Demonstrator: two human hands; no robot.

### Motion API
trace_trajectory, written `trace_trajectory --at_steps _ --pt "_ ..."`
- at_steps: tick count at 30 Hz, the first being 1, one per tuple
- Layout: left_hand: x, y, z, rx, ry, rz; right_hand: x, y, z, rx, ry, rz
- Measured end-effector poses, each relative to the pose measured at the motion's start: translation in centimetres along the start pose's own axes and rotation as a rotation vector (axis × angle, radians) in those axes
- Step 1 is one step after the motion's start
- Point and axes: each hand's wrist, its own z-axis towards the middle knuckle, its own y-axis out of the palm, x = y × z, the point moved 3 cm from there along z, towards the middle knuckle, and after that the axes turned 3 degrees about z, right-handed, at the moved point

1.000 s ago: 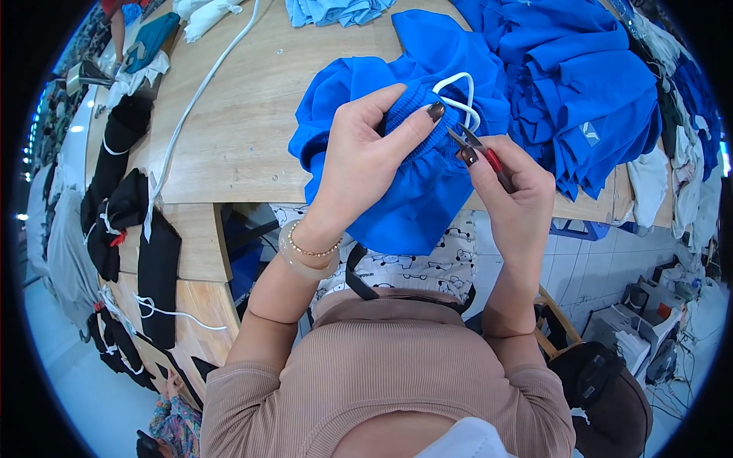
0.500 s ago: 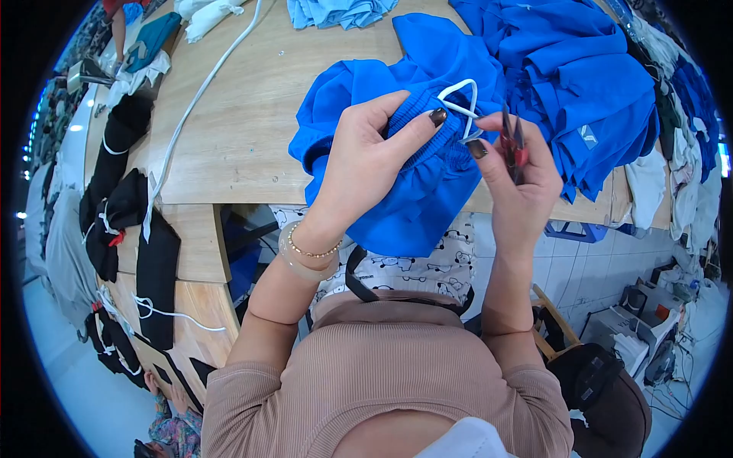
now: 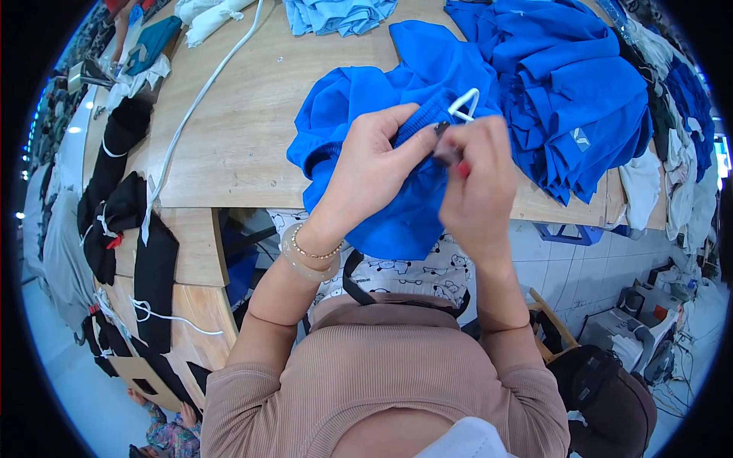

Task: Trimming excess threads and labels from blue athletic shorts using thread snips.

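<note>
A blue garment (image 3: pixel 359 91) with a gathered elastic waistband lies bunched at the table's near edge, partly hanging over it. My left hand (image 3: pixel 374 164) is closed on that waistband, thumb on top. A loop of white drawstring (image 3: pixel 465 105) stands out from the band, just past my fingertips. My right hand (image 3: pixel 485 179) is curled against the waistband beside my left thumb and is smeared by motion. Red-handled thread snips (image 3: pixel 463 169) show in its palm; their blades are hidden. Whether its fingertips also pinch the cord, I cannot tell.
A pile of blue garments (image 3: pixel 565 84) lies close on the right, and light blue cloth (image 3: pixel 340 14) at the back. A long white cord (image 3: pixel 202 95) crosses the wooden table (image 3: pixel 252 145). Black fabric strips (image 3: pixel 156 278) lie left. Another person's hand (image 3: pixel 187 416) holds a brown board (image 3: pixel 153 385) at lower left.
My right hand has moved left and turned inward against the waistband, covering the snips' blades and the cord's lower part. My left hand keeps its hold. At lower left the brown board has shifted.
</note>
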Motion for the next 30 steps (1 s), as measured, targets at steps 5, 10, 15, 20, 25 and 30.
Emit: trace_trajectory --at_steps 5,10,15,20,25,30 --pt "0.8 -0.4 0.0 0.012 -0.049 -0.014 0.3 -1.3 -0.1 0.037 0.028 0.072" --pt "0.5 -0.6 0.1 -0.023 -0.082 0.06 3.5 -3.4 -0.1 0.232 0.42 0.323" --pt "1.0 -0.6 -0.1 -0.04 -0.071 0.042 4.0 -2.0 -1.9 0.107 0.798 0.719" --pt "0.5 -0.3 -0.1 -0.079 -0.065 0.017 2.9 -0.4 -2.2 0.087 0.93 0.913" --pt "0.6 -0.9 -0.4 -0.2 -0.115 0.045 2.9 -0.6 -2.1 0.184 0.872 1.007" --pt "0.9 -1.4 -0.7 -0.305 -0.167 0.047 3.0 -0.6 -2.5 0.236 0.863 0.947"
